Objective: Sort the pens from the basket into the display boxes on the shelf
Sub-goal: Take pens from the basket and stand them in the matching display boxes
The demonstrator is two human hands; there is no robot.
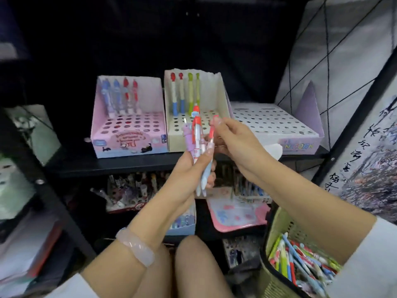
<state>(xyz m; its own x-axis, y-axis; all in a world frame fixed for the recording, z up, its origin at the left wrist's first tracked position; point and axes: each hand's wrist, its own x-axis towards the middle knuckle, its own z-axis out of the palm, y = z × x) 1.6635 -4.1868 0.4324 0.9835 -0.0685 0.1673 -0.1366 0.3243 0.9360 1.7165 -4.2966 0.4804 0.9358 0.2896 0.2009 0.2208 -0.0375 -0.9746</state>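
Three display boxes are standing in a row on the black shelf (111, 163). Taking the cream middle box (193, 134) as the landmark: to its left, the pink box (129, 134) is holding four pens upright in its back row, two blue and two red. The cream box itself is carrying four pens at the back, two red-topped with blue grips and two green. To its right, the white box (272, 127) is showing only bare holes.

In front of the cream box, the left hand (191, 175) is closing around a bunch of pens (198, 147), about four of them, with red and purple tops pointing up. The right hand (232, 138) is pinching one red-clipped pen (211, 134) between thumb and fingertips, just beside the bunch. Both hands are covering part of the cream box's front.

Well below and right of the cream box, the green basket (279, 229) is holding a heap of mixed pens, too many to count, partly hidden behind the right sleeve (365, 259).
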